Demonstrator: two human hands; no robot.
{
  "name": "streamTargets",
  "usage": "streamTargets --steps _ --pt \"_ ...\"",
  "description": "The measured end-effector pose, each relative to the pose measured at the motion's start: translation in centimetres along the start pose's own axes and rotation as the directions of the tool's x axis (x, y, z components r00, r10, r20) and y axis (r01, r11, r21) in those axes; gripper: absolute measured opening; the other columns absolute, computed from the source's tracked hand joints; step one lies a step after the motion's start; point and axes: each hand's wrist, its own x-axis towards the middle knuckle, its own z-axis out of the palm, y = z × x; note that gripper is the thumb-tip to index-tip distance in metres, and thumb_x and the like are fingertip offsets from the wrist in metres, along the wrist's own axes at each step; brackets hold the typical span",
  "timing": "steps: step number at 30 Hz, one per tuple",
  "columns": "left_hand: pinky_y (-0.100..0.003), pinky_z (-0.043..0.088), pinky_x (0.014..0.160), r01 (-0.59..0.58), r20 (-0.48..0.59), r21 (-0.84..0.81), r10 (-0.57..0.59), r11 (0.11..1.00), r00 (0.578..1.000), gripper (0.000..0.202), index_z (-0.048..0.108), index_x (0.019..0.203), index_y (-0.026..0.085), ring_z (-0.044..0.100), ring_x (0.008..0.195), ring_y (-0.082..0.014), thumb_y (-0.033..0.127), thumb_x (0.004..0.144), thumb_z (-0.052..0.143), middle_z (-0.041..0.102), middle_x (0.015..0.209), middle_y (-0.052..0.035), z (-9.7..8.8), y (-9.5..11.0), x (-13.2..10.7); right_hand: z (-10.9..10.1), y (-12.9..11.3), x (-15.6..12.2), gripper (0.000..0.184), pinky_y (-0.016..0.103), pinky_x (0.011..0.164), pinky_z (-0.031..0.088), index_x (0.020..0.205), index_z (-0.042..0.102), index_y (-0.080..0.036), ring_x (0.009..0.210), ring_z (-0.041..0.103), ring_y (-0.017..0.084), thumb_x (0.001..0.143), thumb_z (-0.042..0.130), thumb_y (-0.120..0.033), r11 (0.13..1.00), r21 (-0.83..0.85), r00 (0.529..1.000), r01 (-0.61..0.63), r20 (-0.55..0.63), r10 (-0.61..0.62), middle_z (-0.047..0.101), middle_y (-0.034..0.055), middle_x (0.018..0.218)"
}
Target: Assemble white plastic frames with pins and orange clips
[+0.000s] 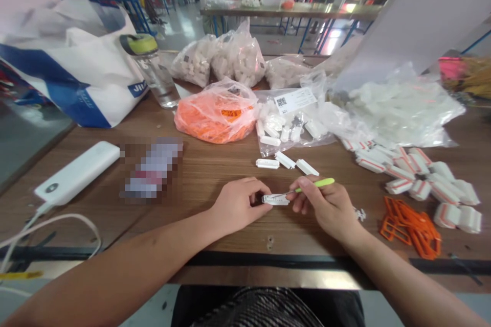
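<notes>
Between the thumb and fingers of my left hand (241, 204) is one end of a small white plastic housing (278, 200), its slotted inner side facing up. My right hand (326, 204) grips a thin pointed tool with a light green handle (324, 183), and its tip reaches over the housing. Whether the tip touches the plastic is too small to tell. Just beyond my hands lie three loose white housings, the middle one (285, 160) at a slant. Small white pieces (359, 214) sit beside my right wrist, partly hidden by it.
To the right are orange frames (412, 227) and a pile of white housings with orange edges (441, 186). A bag of orange parts (217, 112), a labelled bag of white housings (295, 127) and a water bottle (155, 74) stand behind. A white power bank (79, 171) with a cable lies left.
</notes>
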Motion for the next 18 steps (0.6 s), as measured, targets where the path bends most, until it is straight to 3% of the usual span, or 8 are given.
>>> streamTargets --steps 13,18 --pt "-0.026 0.040 0.061 -0.012 -0.001 -0.007 0.012 1.000 1.000 0.013 0.069 0.090 0.020 0.050 0.060 -0.0107 0.024 0.077 0.070 0.056 0.069 0.0031 0.07 0.03 0.11 0.46 0.41 0.06 0.035 0.021 0.041 0.048 0.079 0.066 -0.016 0.046 0.062 0.011 0.094 0.050 -0.043 0.999 -0.031 0.999 0.011 0.038 -0.010 0.070 0.0042 0.064" --pt "-0.025 0.038 0.060 0.008 -0.012 -0.010 -0.008 1.000 1.000 0.011 0.069 0.087 0.020 0.050 0.059 -0.0104 0.024 0.076 0.070 0.055 0.067 0.0036 0.08 0.19 0.12 0.56 0.12 -0.15 0.036 0.021 0.043 0.048 0.077 0.066 -0.016 0.046 0.061 0.010 0.095 0.048 -0.042 0.992 -0.116 0.998 0.052 0.048 -0.046 0.069 0.0035 0.062"
